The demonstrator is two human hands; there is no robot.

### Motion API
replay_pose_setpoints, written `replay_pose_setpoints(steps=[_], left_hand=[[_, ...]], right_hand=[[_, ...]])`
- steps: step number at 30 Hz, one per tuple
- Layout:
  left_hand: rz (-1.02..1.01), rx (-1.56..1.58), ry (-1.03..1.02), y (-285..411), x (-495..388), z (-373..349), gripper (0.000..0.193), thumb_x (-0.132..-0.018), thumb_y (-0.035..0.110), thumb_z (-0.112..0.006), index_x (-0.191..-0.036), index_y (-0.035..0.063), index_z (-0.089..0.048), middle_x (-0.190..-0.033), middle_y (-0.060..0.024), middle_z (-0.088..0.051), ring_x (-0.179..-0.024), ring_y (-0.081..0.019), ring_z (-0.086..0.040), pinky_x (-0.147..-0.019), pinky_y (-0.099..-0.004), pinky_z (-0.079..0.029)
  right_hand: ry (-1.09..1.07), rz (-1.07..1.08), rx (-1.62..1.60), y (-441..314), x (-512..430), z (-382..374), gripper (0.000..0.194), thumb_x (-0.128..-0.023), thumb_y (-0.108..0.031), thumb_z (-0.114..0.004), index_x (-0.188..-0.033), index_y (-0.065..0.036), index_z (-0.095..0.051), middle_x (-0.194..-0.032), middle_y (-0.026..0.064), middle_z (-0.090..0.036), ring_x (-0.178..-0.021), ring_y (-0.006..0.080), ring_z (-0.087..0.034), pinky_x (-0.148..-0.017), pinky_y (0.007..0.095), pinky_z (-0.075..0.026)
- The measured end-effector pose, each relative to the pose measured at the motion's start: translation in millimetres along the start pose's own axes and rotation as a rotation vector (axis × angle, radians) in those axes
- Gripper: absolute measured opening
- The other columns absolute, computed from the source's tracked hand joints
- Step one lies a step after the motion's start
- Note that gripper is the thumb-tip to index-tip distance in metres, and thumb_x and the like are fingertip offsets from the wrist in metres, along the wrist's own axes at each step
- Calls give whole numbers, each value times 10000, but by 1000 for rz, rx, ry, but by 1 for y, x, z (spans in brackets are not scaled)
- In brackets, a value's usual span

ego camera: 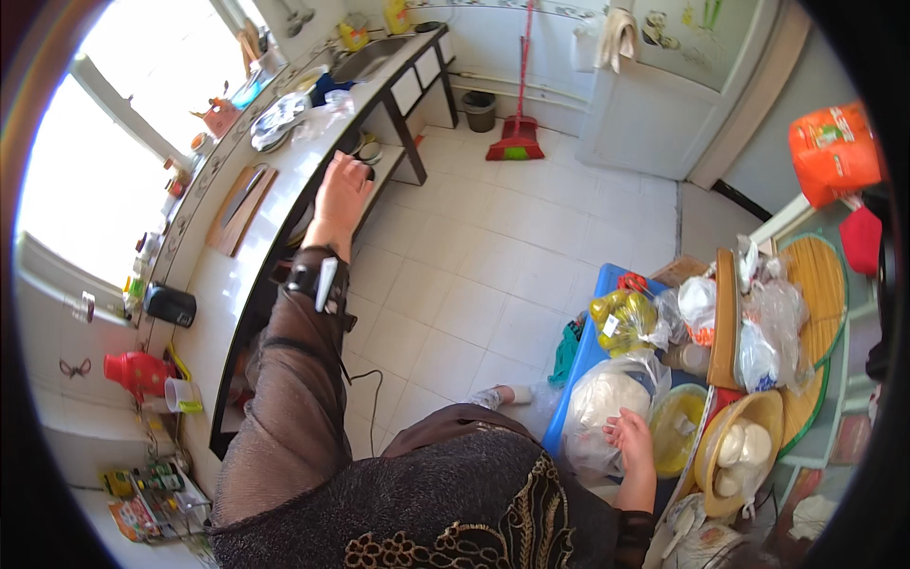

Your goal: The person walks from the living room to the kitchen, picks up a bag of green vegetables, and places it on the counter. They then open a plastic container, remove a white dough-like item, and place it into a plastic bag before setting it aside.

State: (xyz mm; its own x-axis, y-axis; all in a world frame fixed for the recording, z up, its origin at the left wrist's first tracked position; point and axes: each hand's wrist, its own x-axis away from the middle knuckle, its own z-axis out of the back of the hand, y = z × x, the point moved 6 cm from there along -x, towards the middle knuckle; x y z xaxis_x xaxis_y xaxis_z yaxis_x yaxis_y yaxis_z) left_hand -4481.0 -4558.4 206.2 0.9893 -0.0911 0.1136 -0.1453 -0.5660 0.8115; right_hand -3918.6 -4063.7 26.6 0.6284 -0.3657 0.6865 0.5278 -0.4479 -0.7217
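Observation:
My left hand (343,190) is raised near the front edge of the long counter (213,299), fingers a little curled, holding nothing. Beyond it on the counter lie a wooden cutting board (242,211) with a knife (244,197) on it, and a foil-like covered dish (281,121) beside clear plastic bags. At the lower right, my right hand (630,435) is over the side of a clear plastic bag (604,405) with something white and round inside; its fingers are spread and slightly bent. Whether they touch the bag is unclear. A yellow-green bowl (675,430) stands right beside that hand.
A blue table (610,279) holds bagged yellow-green fruit (622,320) and other bags. A basket (771,466) with white buns is at its right. A red broom and dustpan (517,135) and a bin (479,112) stand by the far wall. A cable (375,398) hangs beside me.

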Motion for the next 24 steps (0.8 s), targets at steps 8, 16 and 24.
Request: replay_pose_setpoints(steps=[8,16,24], left_hand=[[852,-572,-699,-314,192,-187,414,-948,142,-568,-1330,6,-491,-1164,-107,-642,-1060,-199,-626,-904,-324,-507],[1021,-842,-1682,-452,381,-279,391,-885,51,-556,-1272,-8,-558,-1106,-123,-663,-997,-212,-647,-885,-337,-518],[48,-1211,-1933,-544,394,-279,517,-771,-14,-531,-1280,71,-562,-1255,-165,-571,-1158,-348,-547,-985,-396,-449]], right_hand=[[175,193,-232,31,1,56,198,-965,-223,-581,-1038,-42,-617,-829,67,-651,-688,150,-625,-586,262,-493],[681,86,-229,74,40,76,217,-930,-133,-583,-1116,-24,-603,-930,58,-665,-726,135,-643,-615,250,-489],[910,463,372,64,6,45,264,-847,-136,-664,-1071,1,-641,-948,91,-686,-782,220,-657,-712,338,-512]])
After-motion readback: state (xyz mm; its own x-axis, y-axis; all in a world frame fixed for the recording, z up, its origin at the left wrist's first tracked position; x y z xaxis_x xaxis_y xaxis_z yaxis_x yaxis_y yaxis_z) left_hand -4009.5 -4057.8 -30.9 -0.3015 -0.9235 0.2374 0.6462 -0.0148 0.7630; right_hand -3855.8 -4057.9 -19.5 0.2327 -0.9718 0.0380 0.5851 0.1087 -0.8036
